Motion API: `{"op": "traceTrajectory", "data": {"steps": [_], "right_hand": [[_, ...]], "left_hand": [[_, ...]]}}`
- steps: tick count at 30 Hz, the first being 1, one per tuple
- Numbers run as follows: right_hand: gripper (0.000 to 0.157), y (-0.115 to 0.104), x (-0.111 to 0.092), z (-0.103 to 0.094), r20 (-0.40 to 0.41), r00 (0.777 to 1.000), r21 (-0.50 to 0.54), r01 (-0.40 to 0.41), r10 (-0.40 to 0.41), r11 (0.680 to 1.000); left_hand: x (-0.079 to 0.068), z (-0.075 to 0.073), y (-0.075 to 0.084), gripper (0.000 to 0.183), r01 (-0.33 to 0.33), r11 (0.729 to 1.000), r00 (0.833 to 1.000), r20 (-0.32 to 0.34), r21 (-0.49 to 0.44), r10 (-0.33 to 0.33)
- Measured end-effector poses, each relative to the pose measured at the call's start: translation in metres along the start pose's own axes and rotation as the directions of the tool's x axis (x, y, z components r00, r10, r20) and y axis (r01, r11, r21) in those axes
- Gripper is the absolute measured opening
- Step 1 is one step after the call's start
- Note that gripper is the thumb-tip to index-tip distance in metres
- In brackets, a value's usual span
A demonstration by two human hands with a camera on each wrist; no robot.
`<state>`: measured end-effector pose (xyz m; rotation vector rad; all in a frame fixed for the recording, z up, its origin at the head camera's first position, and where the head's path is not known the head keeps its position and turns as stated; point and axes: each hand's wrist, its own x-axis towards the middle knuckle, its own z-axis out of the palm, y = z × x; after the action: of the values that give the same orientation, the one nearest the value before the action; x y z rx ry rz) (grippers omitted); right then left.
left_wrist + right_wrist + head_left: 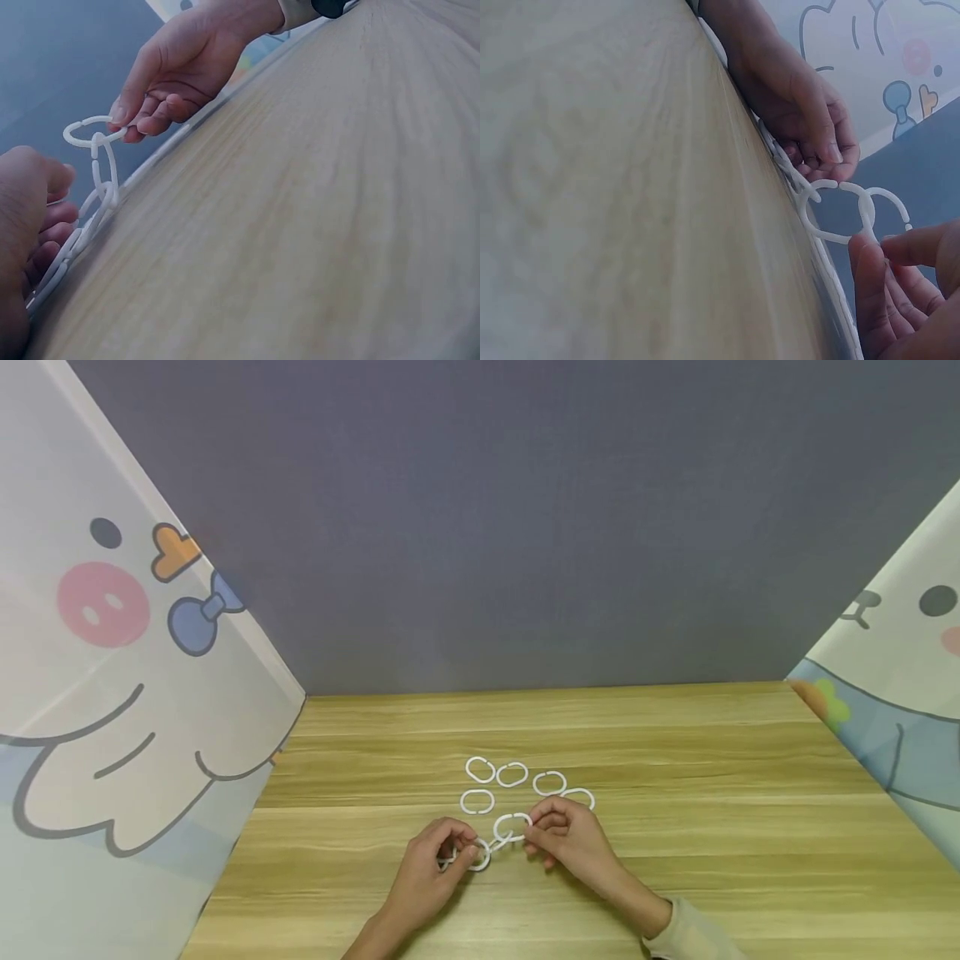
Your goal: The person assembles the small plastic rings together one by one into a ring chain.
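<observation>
My right hand (566, 839) pinches a white oval chain link (96, 118) between thumb and forefinger, above the table. It is hooked to another link at the end of a short chain of white links (112, 196), each with a small gap in its side. My left hand (432, 868) holds the chain further along, thumb over one link. The chain's far part is hidden by the left fingers. Beyond the hands lie several loose links, including one (477, 791) nearest the left hand and another (588, 793) partly behind the right hand.
The wooden table (360, 735) runs back to a grey panel (525, 527). Panels with cartoon animals stand at the left (90, 710) and right (915, 677).
</observation>
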<state>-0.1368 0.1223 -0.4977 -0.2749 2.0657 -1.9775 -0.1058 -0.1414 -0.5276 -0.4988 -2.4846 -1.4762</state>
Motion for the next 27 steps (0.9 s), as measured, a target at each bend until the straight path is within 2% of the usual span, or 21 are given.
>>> {"op": "traceTrajectory", "data": {"steps": [9, 14, 18, 23, 27], "right_hand": [[0.022, 0.001, -0.002, 0.001, 0.019, 1.0, 0.011, -0.007, 0.007, 1.0], [0.022, 0.001, -0.001, 0.001, 0.022, 1.0, 0.001, -0.006, 0.006, 1.0], [0.022, 0.001, 0.0, 0.001, 0.02, 1.0, 0.0, -0.009, 0.009, 1.0], [0.022, 0.001, 0.0, 0.002, 0.021, 1.0, 0.005, -0.014, 0.014, 1.0], [0.022, 0.001, -0.001, 0.002, 0.029, 1.0, 0.004, -0.008, 0.008, 1.0]], "left_hand": [[0.002, 0.003, 0.004, 0.023, 0.044, 0.999, 0.998, -0.033, -0.006, -0.044], [0.006, 0.007, 0.012, 0.021, 0.034, 0.999, 0.994, -0.106, -0.014, -0.035], [0.012, 0.01, 0.018, 0.02, 0.022, 0.997, 0.988, -0.15, -0.071, -0.033], [0.017, 0.013, 0.021, 0.014, 0.085, 0.98, 0.989, -0.104, -0.182, -0.105], [0.018, 0.015, 0.02, 0.014, 0.154, 0.964, 0.985, -0.047, -0.217, -0.168]]}}
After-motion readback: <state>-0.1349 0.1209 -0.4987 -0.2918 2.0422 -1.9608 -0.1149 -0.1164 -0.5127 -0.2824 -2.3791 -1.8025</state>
